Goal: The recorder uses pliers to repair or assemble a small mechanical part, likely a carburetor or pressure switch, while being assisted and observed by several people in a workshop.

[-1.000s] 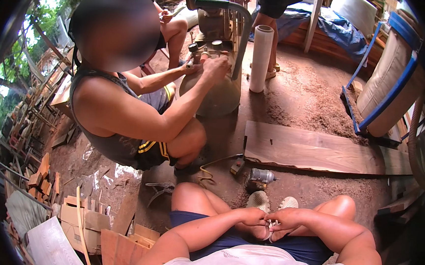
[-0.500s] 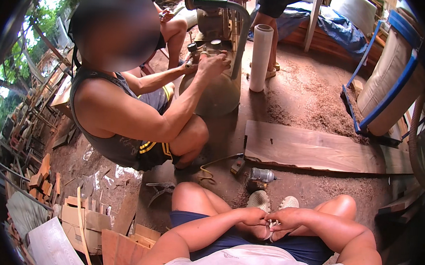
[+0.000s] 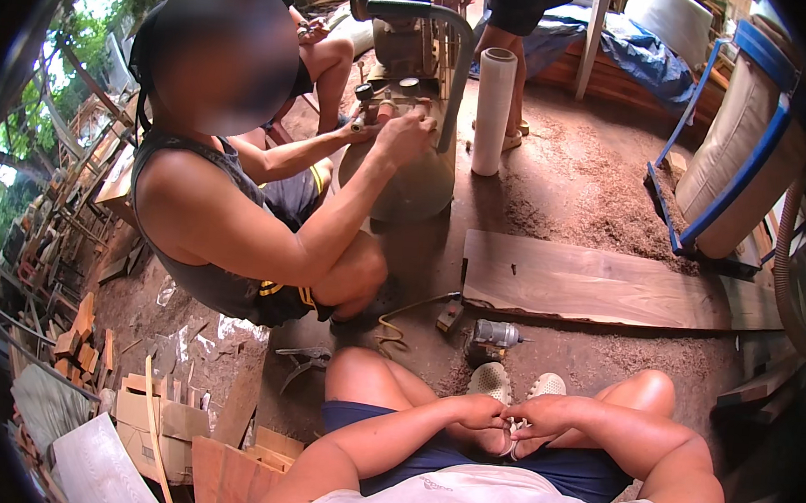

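Note:
Close together above my crossed legs, my left hand (image 3: 482, 410) and my right hand (image 3: 543, 413) meet at the fingertips. Both are closed in a pinch around a small pale thing (image 3: 513, 426), too small and covered to name. My clog-like shoes (image 3: 491, 381) with holes lie just beyond the hands. A cordless drill (image 3: 496, 333) rests on the floor past the shoes, its bit pointing right. To the left of my knee lies a pair of pliers or a clamp (image 3: 303, 360).
A crouching co-worker (image 3: 228, 211) handles the fittings of an air compressor (image 3: 399, 172) at front left. A wide wooden board (image 3: 597, 282) lies ahead. Beyond it stand a wrapped roll (image 3: 494, 113) and a blue-framed dust bag (image 3: 732, 153). Boxes and scrap wood (image 3: 152, 426) sit at left.
The co-worker has shifted slightly left, and a hand has moved a little on the compressor fittings. My two hands stay in nearly the same place.

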The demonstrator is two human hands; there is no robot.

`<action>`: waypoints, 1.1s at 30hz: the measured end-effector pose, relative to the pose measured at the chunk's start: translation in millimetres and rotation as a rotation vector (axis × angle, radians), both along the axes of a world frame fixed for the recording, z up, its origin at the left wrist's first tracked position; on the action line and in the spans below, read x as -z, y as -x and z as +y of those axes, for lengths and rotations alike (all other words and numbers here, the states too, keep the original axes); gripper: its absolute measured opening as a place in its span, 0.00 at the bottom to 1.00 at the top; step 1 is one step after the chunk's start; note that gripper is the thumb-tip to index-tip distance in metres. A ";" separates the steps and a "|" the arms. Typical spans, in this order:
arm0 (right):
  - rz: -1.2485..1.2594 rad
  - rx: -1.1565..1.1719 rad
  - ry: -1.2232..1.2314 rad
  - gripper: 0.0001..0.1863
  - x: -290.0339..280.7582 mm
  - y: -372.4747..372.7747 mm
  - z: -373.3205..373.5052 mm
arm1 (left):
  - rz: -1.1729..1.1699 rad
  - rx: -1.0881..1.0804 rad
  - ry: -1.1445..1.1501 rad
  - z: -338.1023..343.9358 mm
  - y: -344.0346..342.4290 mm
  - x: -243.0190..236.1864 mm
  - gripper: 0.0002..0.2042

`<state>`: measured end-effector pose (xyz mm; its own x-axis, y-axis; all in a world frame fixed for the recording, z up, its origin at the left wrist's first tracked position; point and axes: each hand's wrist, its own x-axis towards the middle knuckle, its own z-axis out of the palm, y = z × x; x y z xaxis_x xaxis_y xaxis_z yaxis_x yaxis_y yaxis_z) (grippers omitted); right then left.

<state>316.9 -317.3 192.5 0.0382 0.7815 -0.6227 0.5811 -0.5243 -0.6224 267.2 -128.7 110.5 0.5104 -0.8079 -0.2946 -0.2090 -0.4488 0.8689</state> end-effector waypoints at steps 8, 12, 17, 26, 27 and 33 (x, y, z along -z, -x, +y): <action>0.018 -0.029 0.062 0.27 -1.6 -1.8 2.7 | 0.004 0.003 0.017 0.3 -0.6 1.5 0.16; 0.015 -0.008 0.033 0.26 0.0 -1.2 1.6 | 0.004 0.005 0.030 1.0 -0.9 -2.3 0.17; 0.035 0.003 0.028 0.26 4.0 -1.7 1.1 | 0.002 -0.004 0.013 1.0 0.0 -0.4 0.16; 0.049 0.008 0.038 0.28 7.5 -3.1 2.5 | 0.016 0.000 0.005 3.1 -1.8 -2.1 0.16; 0.046 0.007 0.037 0.28 7.8 -4.6 3.1 | 0.014 -0.002 0.004 4.1 -2.5 -0.9 0.16; 0.006 0.025 0.053 0.29 8.3 -6.9 3.1 | -0.021 -0.038 0.027 1.8 -3.6 14.7 0.16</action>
<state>323.8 -314.3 184.2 0.0536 0.7464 -0.6633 0.5638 -0.5709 -0.5969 270.8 -126.9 95.8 0.5466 -0.7952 -0.2623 -0.2102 -0.4335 0.8763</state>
